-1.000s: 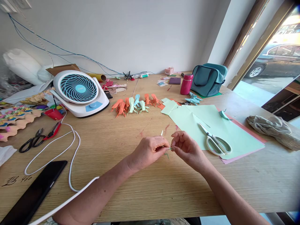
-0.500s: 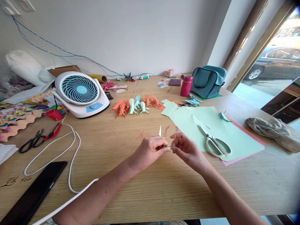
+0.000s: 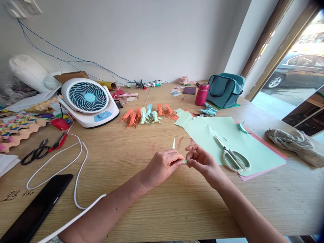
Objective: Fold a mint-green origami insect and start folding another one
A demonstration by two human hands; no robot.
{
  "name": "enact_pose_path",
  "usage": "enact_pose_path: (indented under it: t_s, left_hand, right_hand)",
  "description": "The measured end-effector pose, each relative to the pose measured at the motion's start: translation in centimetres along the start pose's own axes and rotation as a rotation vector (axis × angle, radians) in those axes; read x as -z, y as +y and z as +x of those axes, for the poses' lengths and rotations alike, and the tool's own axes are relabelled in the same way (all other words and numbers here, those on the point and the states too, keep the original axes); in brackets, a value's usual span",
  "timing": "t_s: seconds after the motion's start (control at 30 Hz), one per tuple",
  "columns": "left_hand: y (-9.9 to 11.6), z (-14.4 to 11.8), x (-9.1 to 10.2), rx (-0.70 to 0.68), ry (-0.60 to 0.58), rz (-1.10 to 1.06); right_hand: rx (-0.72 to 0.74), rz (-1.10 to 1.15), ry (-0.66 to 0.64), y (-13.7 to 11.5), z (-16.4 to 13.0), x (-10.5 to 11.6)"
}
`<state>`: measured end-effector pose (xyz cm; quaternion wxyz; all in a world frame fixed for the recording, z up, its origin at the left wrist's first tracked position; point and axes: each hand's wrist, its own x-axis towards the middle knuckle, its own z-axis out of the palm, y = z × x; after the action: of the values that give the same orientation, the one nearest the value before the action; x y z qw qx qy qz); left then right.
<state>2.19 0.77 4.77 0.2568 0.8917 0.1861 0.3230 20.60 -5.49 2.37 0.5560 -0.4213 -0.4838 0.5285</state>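
Both hands meet over the surface (image 3: 162,209): left hand (image 3: 162,166) and right hand (image 3: 202,161) pinch one tiny green paper piece (image 3: 185,161) between them. Its pale tip pokes straight up behind the left hand.

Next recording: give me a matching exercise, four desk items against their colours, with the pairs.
Items:
1. desk fan
2. flask
3. bag
4. phone

Colours:
A. teal
B. black
C. white with a blue grille
D. magenta

Pairs: 1-C, 2-D, 3-A, 4-B
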Motion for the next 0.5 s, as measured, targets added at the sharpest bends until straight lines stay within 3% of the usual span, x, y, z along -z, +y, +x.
enact_pose_path:
  t_s: [0.27,0.5]
  left_hand:
    - [0.06,0.01,0.11,0.004,0.052,-0.018]
    - [0.14,0.03,0.22,0.014,0.012,-0.024]
  right_hand:
    - [0.037,0.013,0.007,-0.04,-0.12,0.27]
    - [0.019,0.005,0.015,0.03,0.0,0.27]
